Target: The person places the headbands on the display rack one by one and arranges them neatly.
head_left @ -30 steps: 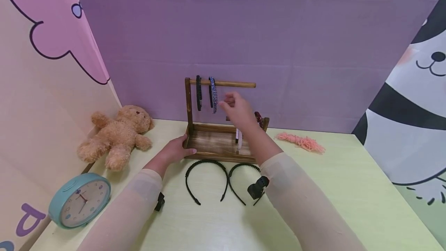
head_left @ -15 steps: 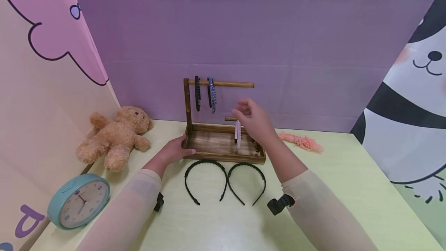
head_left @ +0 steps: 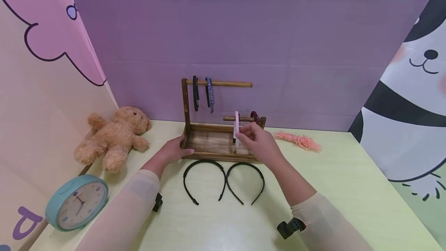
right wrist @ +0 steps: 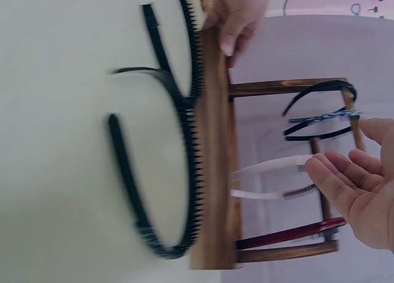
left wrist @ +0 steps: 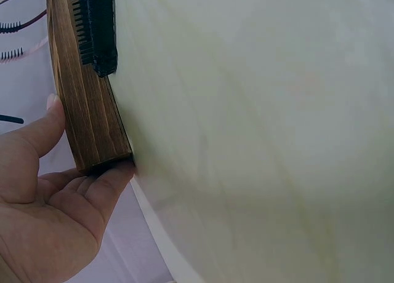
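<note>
The left hand (head_left: 172, 151) grips the left end of the wooden rack (head_left: 209, 141), which stands at the centre of the frame. The right hand (head_left: 259, 140), thumb and fingers parted, is at the pale pink headband (head_left: 236, 125) on the lower bar; whether it touches cannot be told. A blue headband (head_left: 210, 95) hangs above, left of centre. Two black headbands (head_left: 204, 161) lie at lower centre on the surface (head_left: 216, 227).

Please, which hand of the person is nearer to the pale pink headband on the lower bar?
Right. The right hand has its fingers close beside the pale pink headband; the left hand is farther away, gripping the left end of the wooden headband stand.
</note>
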The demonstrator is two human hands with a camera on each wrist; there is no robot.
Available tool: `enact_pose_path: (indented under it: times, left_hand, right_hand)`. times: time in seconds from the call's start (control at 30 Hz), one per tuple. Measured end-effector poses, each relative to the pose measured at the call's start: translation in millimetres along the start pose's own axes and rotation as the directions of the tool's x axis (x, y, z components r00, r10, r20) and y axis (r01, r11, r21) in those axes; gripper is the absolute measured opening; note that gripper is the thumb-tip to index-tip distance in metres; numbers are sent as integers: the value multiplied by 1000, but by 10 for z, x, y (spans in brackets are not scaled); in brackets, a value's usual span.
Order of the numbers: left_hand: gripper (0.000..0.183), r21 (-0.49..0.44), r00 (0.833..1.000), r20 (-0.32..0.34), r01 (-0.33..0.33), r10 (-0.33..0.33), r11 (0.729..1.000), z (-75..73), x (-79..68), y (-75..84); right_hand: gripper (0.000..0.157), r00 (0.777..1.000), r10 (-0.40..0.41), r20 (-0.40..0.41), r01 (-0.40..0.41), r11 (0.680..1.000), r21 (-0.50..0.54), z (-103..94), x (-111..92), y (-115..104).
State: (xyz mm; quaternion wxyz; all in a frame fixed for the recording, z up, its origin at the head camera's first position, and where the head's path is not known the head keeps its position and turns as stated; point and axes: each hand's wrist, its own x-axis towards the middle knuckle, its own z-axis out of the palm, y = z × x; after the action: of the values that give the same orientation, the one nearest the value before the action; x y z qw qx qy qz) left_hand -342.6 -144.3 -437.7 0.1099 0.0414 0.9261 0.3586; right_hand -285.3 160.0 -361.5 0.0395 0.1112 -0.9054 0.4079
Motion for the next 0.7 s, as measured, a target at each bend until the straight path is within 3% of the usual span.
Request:
enact_pose_path:
  times: [0.2,0.37,0.53,0.7]
  left_hand:
    - [84,1,1000,5,-3,3,1000,4,2,-12]
    - [84,-6,1000,10,-6,6,1000,-3,-21,4]
    - [84,-1,1000,12,-10,10,1000,-12,-50,21]
    - [84,-2,1000,8,-9,9,1000,-13,-50,27]
  right_hand:
    - [30,993,83,82,-85,996,21,198,-90,207]
    - [30,976,155,153,-150,988,-44,346,-137,348]
    - [35,955,191,229,-172,980,-98,474,-157,430]
    - [38,917,238,319,-204,969,-138,569,-169,438]
